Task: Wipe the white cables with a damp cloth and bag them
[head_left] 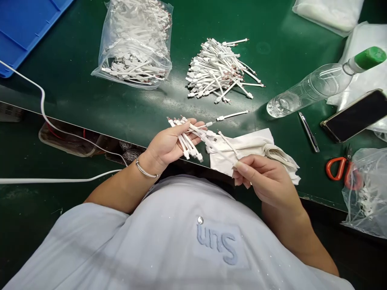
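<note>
Cables (188, 144) in L hand (173, 141), another at R hand's (264, 177) fingertips, over cloth (229, 155)

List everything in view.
Tray: one, blue, top left
Table: one, green, centre
Cable bag: one, clear, top
Cable pile: one, white, centre
Loose cable: one, white, centre
Cloth: one, white, centre
Bottle: one, clear, right
Phone: one, black, right
Slim tool: one, dark, right
Scissors: one, red-handled, right
Bags: several, clear, right
Cords: two, white, left
Tub: one, clear, left
Held cables: several, white, centre
Bracelet: one, silver, left wrist
Shirt: one, pale, bottom
Left hand, right hand: two, bare, centre
</note>
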Motion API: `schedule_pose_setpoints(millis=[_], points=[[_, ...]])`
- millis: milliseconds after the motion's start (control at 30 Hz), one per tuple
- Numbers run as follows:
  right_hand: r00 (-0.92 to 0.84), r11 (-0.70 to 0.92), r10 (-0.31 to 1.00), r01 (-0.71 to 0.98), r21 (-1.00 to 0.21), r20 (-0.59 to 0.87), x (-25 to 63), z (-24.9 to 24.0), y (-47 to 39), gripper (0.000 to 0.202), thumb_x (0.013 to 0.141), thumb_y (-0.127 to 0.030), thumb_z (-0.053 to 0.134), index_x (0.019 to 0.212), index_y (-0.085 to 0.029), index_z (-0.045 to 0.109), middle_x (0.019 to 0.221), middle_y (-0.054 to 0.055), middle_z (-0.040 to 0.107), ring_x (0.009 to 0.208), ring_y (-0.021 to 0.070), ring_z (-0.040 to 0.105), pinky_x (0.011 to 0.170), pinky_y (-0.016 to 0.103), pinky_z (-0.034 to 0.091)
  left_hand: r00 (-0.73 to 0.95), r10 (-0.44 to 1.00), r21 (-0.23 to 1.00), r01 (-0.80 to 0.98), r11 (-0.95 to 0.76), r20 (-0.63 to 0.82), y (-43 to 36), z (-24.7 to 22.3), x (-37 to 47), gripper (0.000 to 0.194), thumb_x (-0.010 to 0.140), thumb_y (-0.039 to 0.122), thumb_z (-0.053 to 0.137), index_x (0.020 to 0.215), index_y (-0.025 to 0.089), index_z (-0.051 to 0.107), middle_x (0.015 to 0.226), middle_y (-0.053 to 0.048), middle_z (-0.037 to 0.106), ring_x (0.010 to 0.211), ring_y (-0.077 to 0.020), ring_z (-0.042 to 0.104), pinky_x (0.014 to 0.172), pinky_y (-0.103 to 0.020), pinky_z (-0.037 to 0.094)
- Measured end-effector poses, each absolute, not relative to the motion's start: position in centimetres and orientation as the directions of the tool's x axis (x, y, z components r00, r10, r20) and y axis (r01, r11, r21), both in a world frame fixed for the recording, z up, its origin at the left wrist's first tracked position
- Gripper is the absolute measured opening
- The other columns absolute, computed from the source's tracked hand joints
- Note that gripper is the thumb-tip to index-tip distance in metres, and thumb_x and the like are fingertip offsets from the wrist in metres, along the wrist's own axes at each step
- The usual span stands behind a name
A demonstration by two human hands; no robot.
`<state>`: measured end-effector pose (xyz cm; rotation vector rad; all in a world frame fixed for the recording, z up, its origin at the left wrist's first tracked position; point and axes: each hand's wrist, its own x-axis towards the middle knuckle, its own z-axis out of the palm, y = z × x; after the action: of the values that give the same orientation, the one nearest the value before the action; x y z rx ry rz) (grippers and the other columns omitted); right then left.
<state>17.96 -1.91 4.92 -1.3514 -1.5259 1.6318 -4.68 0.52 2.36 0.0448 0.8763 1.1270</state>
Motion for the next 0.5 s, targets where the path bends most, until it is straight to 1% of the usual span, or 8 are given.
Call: schedule_pose_setpoints(millis=[100, 167, 233, 267, 367, 433, 500], points=[[-0.195, -0.136, 0.965, 0.196, -0.971, -0.174, 17.9, 4.3, -0.9, 0.022, 0.081, -0.040, 0.066, 0.072, -0.020, 0.064, 0.065, 0.000, 0.064, 0.056, 0.0093, 0.055, 0.047, 0.021, 0.039, 0.260, 0.763, 0.435, -0.694, 0.574, -0.592, 0.0, 2.4, -4.3, 0.019, 0.089, 0.008, 0.046, 0.086, 0.009, 0.065, 0.087, -0.011, 0.072, 0.085, -0.0196, 0.070, 0.098, -0.043, 0.047], [-0.144, -0.111, 0.979, 0.206, -0.972, -0.142, 17.5, 3.9, 0.0, 0.021, 0.079, -0.041, 0.067, 0.074, -0.021, 0.065, 0.072, 0.001, 0.066, 0.063, 0.0112, 0.058, 0.050, 0.021, 0.042, 0.311, 0.749, 0.439, -0.655, 0.615, -0.585, -0.3, 2.5, -3.9, 0.017, 0.088, 0.007, 0.049, 0.087, 0.008, 0.066, 0.085, -0.010, 0.073, 0.082, -0.0192, 0.070, 0.098, -0.045, 0.047], [-0.193, -0.147, 0.962, 0.230, -0.962, -0.193, 16.9, 3.5, 0.7, 0.024, 0.078, -0.044, 0.067, 0.076, -0.020, 0.065, 0.078, 0.003, 0.068, 0.069, 0.0130, 0.061, 0.051, 0.022, 0.044, 0.335, 0.746, 0.443, -0.640, 0.628, -0.576, -0.4, 2.6, -3.6, 0.018, 0.087, 0.006, 0.050, 0.089, 0.008, 0.067, 0.085, -0.010, 0.073, 0.080, -0.0184, 0.070, 0.098, -0.044, 0.047], [-0.232, -0.170, 0.946, 0.241, -0.956, -0.227, 16.6, 3.4, 0.9, 0.025, 0.078, -0.045, 0.067, 0.076, -0.020, 0.065, 0.078, 0.003, 0.068, 0.069, 0.0133, 0.061, 0.051, 0.022, 0.045, 0.339, 0.747, 0.443, -0.639, 0.629, -0.572, -0.5, 2.6, -3.4, 0.018, 0.087, 0.005, 0.050, 0.089, 0.008, 0.068, 0.084, -0.010, 0.073, 0.079, -0.0178, 0.070, 0.098, -0.043, 0.047], [-0.333, -0.222, 0.891, 0.277, -0.935, -0.310, 16.0, 3.1, 1.2, 0.031, 0.077, -0.050, 0.067, 0.072, -0.019, 0.062, 0.067, 0.001, 0.065, 0.062, 0.0121, 0.059, 0.051, 0.022, 0.045, 0.331, 0.758, 0.455, -0.642, 0.617, -0.562, -0.4, 2.5, -3.2, 0.021, 0.088, 0.004, 0.046, 0.088, 0.007, 0.068, 0.081, -0.010, 0.072, 0.078, -0.0164, 0.069, 0.097, -0.041, 0.048], [-0.363, -0.252, 0.862, 0.299, -0.920, -0.354, 15.9, 2.9, 1.2, 0.035, 0.076, -0.052, 0.067, 0.070, -0.018, 0.061, 0.061, 0.001, 0.064, 0.058, 0.0115, 0.058, 0.049, 0.021, 0.044, 0.316, 0.766, 0.465, -0.645, 0.606, -0.560, -0.4, 2.4, -3.2, 0.022, 0.089, 0.004, 0.046, 0.090, 0.007, 0.067, 0.082, -0.010, 0.072, 0.079, -0.0166, 0.069, 0.096, -0.040, 0.048], [-0.369, -0.281, 0.842, 0.322, -0.904, -0.393, 16.0, 2.7, 1.3, 0.036, 0.075, -0.053, 0.067, 0.069, -0.018, 0.060, 0.060, 0.001, 0.064, 0.055, 0.0112, 0.057, 0.048, 0.021, 0.043, 0.309, 0.767, 0.463, -0.650, 0.602, -0.563, -0.3, 2.2, -3.3, 0.022, 0.089, 0.004, 0.046, 0.093, 0.008, 0.067, 0.084, -0.010, 0.072, 0.081, -0.0165, 0.069, 0.095, -0.039, 0.049]])
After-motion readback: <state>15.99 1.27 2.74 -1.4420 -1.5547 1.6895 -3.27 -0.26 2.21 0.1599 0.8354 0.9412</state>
